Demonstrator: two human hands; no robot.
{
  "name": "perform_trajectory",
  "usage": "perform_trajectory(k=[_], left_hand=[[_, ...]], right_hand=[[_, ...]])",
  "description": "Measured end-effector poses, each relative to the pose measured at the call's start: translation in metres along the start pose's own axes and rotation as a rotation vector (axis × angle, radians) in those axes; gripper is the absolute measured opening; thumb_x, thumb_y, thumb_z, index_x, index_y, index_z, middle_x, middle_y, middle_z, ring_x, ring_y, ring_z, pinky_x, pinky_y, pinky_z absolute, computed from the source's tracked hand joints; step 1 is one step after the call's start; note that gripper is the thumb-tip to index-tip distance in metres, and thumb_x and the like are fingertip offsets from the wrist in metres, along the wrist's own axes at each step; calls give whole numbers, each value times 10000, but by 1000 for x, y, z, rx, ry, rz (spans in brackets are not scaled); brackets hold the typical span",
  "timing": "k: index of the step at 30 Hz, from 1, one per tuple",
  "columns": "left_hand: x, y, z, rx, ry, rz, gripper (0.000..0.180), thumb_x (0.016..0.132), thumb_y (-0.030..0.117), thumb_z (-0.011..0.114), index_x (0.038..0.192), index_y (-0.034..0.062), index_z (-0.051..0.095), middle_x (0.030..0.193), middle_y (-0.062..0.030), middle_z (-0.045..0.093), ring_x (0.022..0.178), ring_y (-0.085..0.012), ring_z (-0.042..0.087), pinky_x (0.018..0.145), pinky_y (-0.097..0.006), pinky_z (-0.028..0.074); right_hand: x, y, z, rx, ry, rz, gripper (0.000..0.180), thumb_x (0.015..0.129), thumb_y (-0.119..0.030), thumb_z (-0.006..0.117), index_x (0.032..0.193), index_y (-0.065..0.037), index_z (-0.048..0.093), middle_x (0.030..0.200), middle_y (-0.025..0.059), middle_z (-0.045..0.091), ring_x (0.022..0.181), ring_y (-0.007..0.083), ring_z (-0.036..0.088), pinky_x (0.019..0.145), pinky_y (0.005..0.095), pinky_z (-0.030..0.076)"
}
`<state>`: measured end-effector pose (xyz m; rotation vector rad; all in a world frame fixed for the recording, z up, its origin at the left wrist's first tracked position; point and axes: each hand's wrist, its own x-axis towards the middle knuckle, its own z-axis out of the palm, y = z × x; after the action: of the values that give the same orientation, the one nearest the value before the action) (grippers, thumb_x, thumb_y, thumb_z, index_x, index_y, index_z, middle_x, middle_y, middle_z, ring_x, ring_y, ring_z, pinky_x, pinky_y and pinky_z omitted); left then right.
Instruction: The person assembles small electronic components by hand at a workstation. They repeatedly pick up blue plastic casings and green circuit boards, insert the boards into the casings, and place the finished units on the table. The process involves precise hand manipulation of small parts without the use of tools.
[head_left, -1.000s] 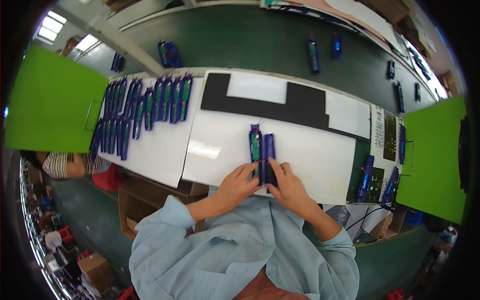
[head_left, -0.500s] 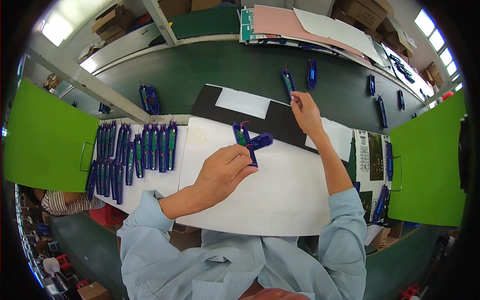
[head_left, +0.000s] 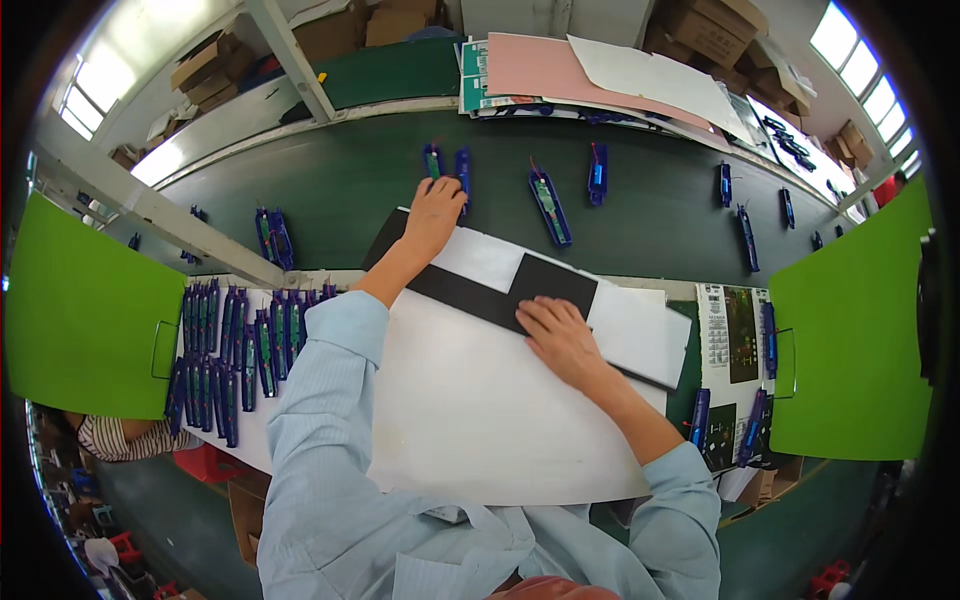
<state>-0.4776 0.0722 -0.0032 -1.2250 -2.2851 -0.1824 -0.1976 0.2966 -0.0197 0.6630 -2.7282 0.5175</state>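
My left hand (head_left: 435,208) is stretched far out onto the dark green belt (head_left: 330,190). Its fingertips lie over the near ends of two blue parts with green circuit boards (head_left: 447,162), which lie flat, side by side, on the belt. Whether the fingers still grip them is hidden. My right hand (head_left: 560,335) rests palm down, fingers spread, on the black pad (head_left: 545,280) at the far edge of the white board (head_left: 470,410). It holds nothing.
Several more blue parts lie along the belt (head_left: 550,205). Rows of blue parts (head_left: 225,350) fill the board's left end. Green bins stand at left (head_left: 85,310) and right (head_left: 850,340). Printed sheets (head_left: 735,350) lie to the right, cardboard boxes and paper behind.
My left hand has carried the blue parts from the white board out to the belt. My right hand has come back from the belt and settled on the black pad.
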Motion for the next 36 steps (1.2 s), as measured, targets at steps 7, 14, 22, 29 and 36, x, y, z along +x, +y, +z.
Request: perform_trajectory(k=[7, 14, 22, 29, 36], left_hand=[[18, 71, -1, -319, -93, -116, 335, 920, 254, 787, 1206, 98, 711, 1266, -84, 660, 1146, -314, 665, 978, -457, 526], [39, 136, 53, -381, -77, -32, 422, 871, 343, 841, 1197, 121, 691, 1225, -61, 628, 1062, -292, 619, 894, -421, 579], [-30, 172, -76, -568, -3, 0, 233, 879, 186, 816, 1016, 75, 664, 1129, -67, 651, 969, -289, 616, 828, -402, 580], [-195, 232, -193, -707, -301, 89, 262, 886, 227, 829, 1090, 106, 719, 1228, -94, 715, 1022, -305, 715, 885, -408, 592], [-159, 145, -136, -426, -103, -351, 444, 837, 142, 849, 1249, 82, 693, 1305, -131, 666, 1258, -347, 604, 1060, -469, 472]], right_hand=[[-48, -3, -27, 11, -80, -46, 469, 872, -29, 709, 1341, -36, 701, 1428, 70, 653, 1377, 294, 570, 1178, 494, 445], [-40, 42, -70, 284, -217, 51, 364, 887, -107, 788, 1243, -61, 727, 1312, 110, 716, 1268, 321, 650, 1121, 460, 494], [80, 181, -13, 47, 342, 443, 583, 962, -127, 751, 1501, -85, 534, 1555, 174, 509, 1277, 423, 620, 1048, 504, 536], [119, 199, 23, 28, 338, 372, 316, 907, -93, 792, 1205, -22, 714, 1452, 156, 618, 1231, 420, 634, 1048, 483, 531], [41, 23, -51, 467, 410, 311, 285, 869, -22, 811, 1135, -9, 708, 1282, 168, 637, 1163, 378, 658, 1007, 423, 536]])
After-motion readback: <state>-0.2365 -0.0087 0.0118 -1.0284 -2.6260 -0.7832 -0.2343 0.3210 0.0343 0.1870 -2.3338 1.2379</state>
